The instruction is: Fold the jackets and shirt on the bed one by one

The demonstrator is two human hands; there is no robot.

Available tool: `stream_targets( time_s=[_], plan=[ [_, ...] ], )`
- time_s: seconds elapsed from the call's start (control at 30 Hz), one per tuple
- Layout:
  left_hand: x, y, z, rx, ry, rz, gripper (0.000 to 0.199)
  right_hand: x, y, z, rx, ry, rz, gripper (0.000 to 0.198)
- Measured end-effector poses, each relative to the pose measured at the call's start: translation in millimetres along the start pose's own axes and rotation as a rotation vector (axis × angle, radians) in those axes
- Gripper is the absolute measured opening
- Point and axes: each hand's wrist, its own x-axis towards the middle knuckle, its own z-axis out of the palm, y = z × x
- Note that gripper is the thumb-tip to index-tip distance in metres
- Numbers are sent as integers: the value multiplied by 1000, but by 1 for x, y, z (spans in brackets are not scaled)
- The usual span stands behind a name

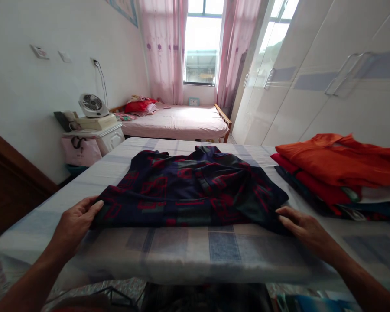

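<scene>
A dark navy garment (175,190) with red and green geometric patterns lies spread on the bed in front of me; it looks like a shirt with a collar at its far edge. My left hand (79,216) pinches its near left corner between thumb and fingers. At the near right corner, my right hand (297,221) grips the cloth in the same way. Wrinkles run across the right half of the garment, while the near edge is fairly straight.
A stack of folded clothes, with an orange top (338,158) uppermost, sits on the right of the checked bedsheet (188,255). Beyond are a pink-covered bed (182,119), a white fan (92,105) on a cabinet, and a pink bag (81,151). White wardrobes (312,86) line the right side.
</scene>
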Motion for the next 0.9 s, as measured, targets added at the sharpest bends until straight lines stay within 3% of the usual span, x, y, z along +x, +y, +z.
stream_targets(
  time_s=[0.13, 0.23, 0.33, 0.4, 0.5, 0.57, 0.67, 0.77, 0.83, 0.9],
  plan=[
    [0, -2, 1, 417, 40, 117, 47, 1, 5, -10, -33, -17, -11, 32],
    [2, -6, 1, 656, 29, 136, 54, 13, 14, -11, -75, 157, 35, 40],
    [6, -6, 2, 713, 31, 137, 61, 37, 25, -7, -229, 359, 114, 52],
    [6, -3, 5, 745, 33, 144, 63, 55, 29, -2, -316, 319, 134, 53],
    [0, 2, 9, 787, 35, 140, 64, 74, 31, 1, -351, 156, 69, 31],
    [-5, 5, 12, 822, 44, 139, 63, 80, 33, -1, -412, 192, 37, 24],
    [-9, 7, 16, 873, 59, 165, 63, 77, 37, -10, -550, 400, 50, 28],
    [-6, 1, 17, 886, 68, 165, 63, 66, 30, -14, -570, 496, -41, 30],
    [-1, -7, 16, 888, 75, 145, 62, 56, 15, -11, -486, 476, -110, 27],
    [4, -17, 13, 883, 87, 180, 62, 46, -4, -5, -373, 339, -136, 31]
  ],
)
